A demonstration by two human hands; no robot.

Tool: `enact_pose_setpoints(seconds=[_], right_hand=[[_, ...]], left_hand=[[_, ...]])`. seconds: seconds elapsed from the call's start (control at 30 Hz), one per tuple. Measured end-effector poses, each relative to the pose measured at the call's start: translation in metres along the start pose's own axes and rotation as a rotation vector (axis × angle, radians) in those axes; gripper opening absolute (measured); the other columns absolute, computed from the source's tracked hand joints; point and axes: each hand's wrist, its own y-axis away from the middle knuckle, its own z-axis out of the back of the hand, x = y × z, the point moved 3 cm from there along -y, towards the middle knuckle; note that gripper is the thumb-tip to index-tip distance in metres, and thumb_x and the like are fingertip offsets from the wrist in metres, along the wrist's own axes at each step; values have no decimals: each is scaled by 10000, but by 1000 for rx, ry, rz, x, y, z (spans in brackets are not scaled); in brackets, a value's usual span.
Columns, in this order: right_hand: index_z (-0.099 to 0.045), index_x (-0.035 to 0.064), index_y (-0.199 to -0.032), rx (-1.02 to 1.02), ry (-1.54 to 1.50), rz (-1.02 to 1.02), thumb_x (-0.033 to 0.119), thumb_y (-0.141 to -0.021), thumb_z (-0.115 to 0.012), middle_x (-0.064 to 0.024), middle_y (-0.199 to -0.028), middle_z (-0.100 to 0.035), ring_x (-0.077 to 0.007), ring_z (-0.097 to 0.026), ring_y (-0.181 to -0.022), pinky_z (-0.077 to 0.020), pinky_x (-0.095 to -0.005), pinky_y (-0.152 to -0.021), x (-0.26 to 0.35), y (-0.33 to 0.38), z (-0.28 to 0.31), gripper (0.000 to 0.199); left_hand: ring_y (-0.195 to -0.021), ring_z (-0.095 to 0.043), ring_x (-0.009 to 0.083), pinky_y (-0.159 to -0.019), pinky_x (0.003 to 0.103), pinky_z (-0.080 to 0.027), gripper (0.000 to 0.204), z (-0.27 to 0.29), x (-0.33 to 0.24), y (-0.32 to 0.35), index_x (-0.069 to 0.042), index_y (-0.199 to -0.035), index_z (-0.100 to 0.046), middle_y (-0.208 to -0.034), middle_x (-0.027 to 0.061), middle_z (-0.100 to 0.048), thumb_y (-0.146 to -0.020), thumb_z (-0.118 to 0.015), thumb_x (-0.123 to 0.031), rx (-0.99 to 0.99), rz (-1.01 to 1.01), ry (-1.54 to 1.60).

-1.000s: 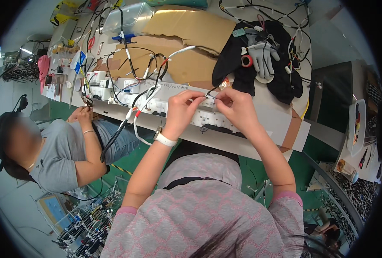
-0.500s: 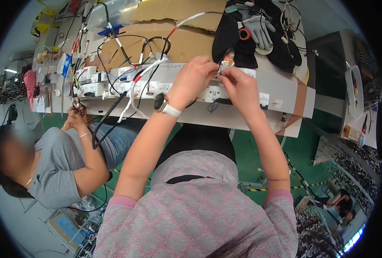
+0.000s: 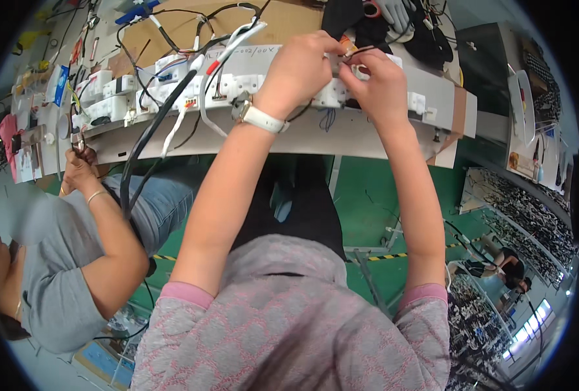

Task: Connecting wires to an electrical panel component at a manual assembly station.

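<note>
My left hand (image 3: 302, 72), with a white-strapped watch on its wrist, is raised over the row of white fixture blocks (image 3: 237, 85). Its fingers are closed at the tips, and what they pinch is too small to make out. Close beside it, my right hand (image 3: 382, 85) pinches a thin black cable (image 3: 382, 43) that runs off toward the upper right. The fingertips of both hands nearly meet. Below them, a small loop of thin blue wire (image 3: 328, 119) hangs at the blocks. A dark cable also shows beneath my left hand, near the watch.
Thick black and white cables (image 3: 165, 107) cross the bench at left. Brown cardboard (image 3: 283, 23) lies behind, with grey gloves (image 3: 397, 16) and black cloth (image 3: 433, 42) at the far right. A co-worker in a grey shirt (image 3: 68, 260) sits at left, hands at the bench.
The view has shifted, so the bench sits higher in the picture. My hands stay together at the fingertips, and the black cable now shows stretching rightward from my right fingers.
</note>
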Motion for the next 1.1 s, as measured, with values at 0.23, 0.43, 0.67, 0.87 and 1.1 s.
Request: enact_pose_setpoints(seconds=[0.23,0.43,0.67,0.87,1.1], right_hand=[[-668,-61,-876,12,-125,-13,38,-806,-737,-65,-850,-673,-123,-659,-802,-565,-257,-760,-6,7,-6,140],[-669,-71,-901,60,161,117,121,-855,-705,-42,-765,-675,-69,-634,-761,-500,-210,-717,-8,7,-3,200],[-651,-19,-768,190,228,320,318,-859,-692,-6,-649,-603,-75,-532,-618,-430,-240,-592,3,-23,-12,351],[-673,6,-739,12,79,213,280,-807,-683,-59,-614,-640,-118,-592,-572,-438,-303,-507,-50,-26,-8,283],[-717,29,-745,-226,139,282,175,-750,-651,-204,-815,-675,-369,-672,-801,-543,-428,-751,-31,-14,-33,160]], left_hand=[[-815,-662,343,-738,403,-529,222,-8,10,11,-32,-894,-724,-875,166,-688,-756,-549,-28,-33,-81,-92],[-784,-662,410,-708,425,-527,185,-11,7,13,80,-855,-683,-804,291,-651,-772,-569,-41,-65,-172,-68],[-843,-686,393,-710,395,-534,221,18,2,27,-6,-902,-733,-834,259,-675,-810,-587,-144,-73,-136,-410],[-872,-694,326,-788,411,-549,259,-35,-9,-8,-35,-884,-750,-922,191,-707,-748,-624,-215,-69,-183,-723],[-1013,-583,369,-903,440,-465,334,-54,-63,67,-2,-1111,-638,-1038,182,-644,-790,-555,-38,-177,-45,-1065]])
